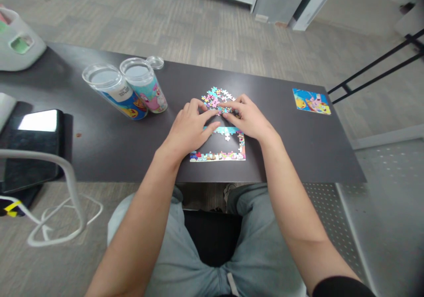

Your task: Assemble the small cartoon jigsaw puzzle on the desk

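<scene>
A loose pile of small jigsaw pieces [215, 95] lies on the dark table in front of me. My left hand [191, 127] reaches to the pile's left side, its index fingertip among the pieces and its thumb held apart. From the right, my right hand [247, 115] touches the pile with curved fingers, thumb and index apart. Nearer to me lies a partly joined puzzle border [218, 156], with bottom, right and top strips; my left hand hides part of its left side. One pale piece [227, 137] hangs below the top strip. Neither hand visibly grips a piece.
Two clear-topped printed canisters [139, 83] stand to the left, with a clear lid [155, 62] behind them. A colourful picture card [311, 101] lies far right. On the left are a black device [33, 149], a white bent tube [71, 186] and a white bin [21, 41].
</scene>
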{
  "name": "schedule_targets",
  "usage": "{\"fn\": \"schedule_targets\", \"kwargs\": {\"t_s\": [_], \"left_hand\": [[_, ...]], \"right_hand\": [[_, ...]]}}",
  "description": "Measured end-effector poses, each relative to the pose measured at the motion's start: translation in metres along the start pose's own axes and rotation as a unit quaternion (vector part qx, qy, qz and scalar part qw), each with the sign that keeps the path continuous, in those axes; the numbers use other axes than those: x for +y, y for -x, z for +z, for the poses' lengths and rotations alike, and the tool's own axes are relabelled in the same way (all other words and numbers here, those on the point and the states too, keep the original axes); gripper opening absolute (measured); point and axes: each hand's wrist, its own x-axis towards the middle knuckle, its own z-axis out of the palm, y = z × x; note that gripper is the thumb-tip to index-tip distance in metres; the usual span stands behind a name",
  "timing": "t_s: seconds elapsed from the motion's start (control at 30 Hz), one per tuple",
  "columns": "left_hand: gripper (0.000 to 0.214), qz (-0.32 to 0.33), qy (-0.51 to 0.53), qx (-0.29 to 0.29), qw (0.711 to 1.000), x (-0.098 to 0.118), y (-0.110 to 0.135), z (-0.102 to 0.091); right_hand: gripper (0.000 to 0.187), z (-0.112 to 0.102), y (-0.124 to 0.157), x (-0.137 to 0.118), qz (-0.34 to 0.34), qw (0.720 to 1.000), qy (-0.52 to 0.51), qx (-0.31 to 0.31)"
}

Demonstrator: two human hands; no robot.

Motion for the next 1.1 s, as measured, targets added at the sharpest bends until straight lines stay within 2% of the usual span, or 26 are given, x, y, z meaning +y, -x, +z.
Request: {"fn": "schedule_targets", "kwargs": {"t_s": [0.27,0.4,0.63,0.8,0.9,1.1], "left_hand": [[0.042,0.006,0.045,0.037,0.998,-0.006,-0.001,0.012],[0.039,-0.003,0.067,0.042,0.997,-0.009,-0.002,0.012],[0.038,-0.037,0.108,0.052,0.992,-0.013,-0.005,0.004],[0.030,-0.064,0.120,0.061,0.989,-0.015,-0.003,-0.005],[0.026,-0.075,0.139,0.052,0.986,-0.016,-0.001,-0.014],[0.022,-0.074,0.150,0.050,0.985,-0.023,0.005,-0.026]], "right_hand": [[0.025,0.008,-0.001,-0.007,0.018,1.000,-0.004,0.024],[0.014,0.008,-0.006,-0.007,0.020,0.999,-0.031,0.029],[0.020,0.005,-0.009,-0.011,0.033,0.998,-0.052,0.019],[0.020,0.001,-0.007,-0.014,0.026,0.996,-0.081,-0.009],[0.014,-0.005,-0.003,-0.018,0.025,0.994,-0.106,-0.024],[0.012,-0.011,0.006,-0.046,0.010,0.982,-0.164,-0.092]]}}
